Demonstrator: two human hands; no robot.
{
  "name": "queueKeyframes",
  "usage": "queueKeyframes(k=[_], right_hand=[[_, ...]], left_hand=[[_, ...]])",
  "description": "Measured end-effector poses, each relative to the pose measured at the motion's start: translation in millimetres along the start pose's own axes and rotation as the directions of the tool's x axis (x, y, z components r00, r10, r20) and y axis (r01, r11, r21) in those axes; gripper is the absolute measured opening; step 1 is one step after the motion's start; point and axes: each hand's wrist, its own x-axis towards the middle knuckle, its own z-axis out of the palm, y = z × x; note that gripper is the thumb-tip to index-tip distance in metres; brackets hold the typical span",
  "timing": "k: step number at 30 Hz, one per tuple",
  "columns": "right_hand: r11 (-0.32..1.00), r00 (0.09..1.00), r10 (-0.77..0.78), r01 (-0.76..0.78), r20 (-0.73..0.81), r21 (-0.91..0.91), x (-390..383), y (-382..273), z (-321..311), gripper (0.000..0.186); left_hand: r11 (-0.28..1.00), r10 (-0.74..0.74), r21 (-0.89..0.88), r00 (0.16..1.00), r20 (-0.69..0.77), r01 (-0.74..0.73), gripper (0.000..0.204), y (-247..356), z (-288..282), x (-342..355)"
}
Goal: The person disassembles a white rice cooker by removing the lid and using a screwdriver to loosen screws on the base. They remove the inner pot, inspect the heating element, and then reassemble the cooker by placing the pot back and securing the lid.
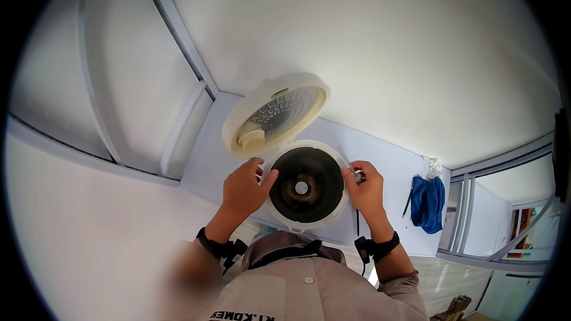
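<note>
White round rice cooker (309,225) stands open on a pale, flat-topped table (386,157)

The cooker is between the person's hands, in front of the beige buttoned shirt (285,285). Its thick cream-white round lid (278,117) is tilted up at the back, showing a patterned metallic underside and a cream round fitting (251,139). Inside the dark grey cavity (309,159), a small silvery disc (301,188) sits amid brown staining.

The left hand (242,190) is at the cooker's left rim, thumb and forefinger apart; whether it grips the rim, I cannot tell. The right hand (366,191) is at the right rim, thumb against it and fingers curled near a small shiny piece (358,176); whether they clamp anything, I cannot tell.

A thin dark rod (357,223) lies just below the right hand. Farther right are a crumpled blue cloth (428,207), a bunched white piece (434,167) and another slender dark stick (407,205). Black straps (385,246) circle both wrists.
</note>
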Motion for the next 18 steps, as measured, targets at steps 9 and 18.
queueKeyframes(k=[9,18], right_hand=[[0.961,0.968,0.224,-0.2,0.11,-0.193,-28.1,93.6,12.6,0.035],[0.901,0.969,0.237,-0.245,-0.067,-0.358,-40.6,123.1,-0.4,0.037]], left_hand=[[0.838,0.33,-0.219,0.784,-0.527,-0.5,0.079,-8.5,-28.3,19.0],[0.775,0.4,-0.295,0.796,-0.456,-0.558,0.05,-2.4,-37.5,22.9]])
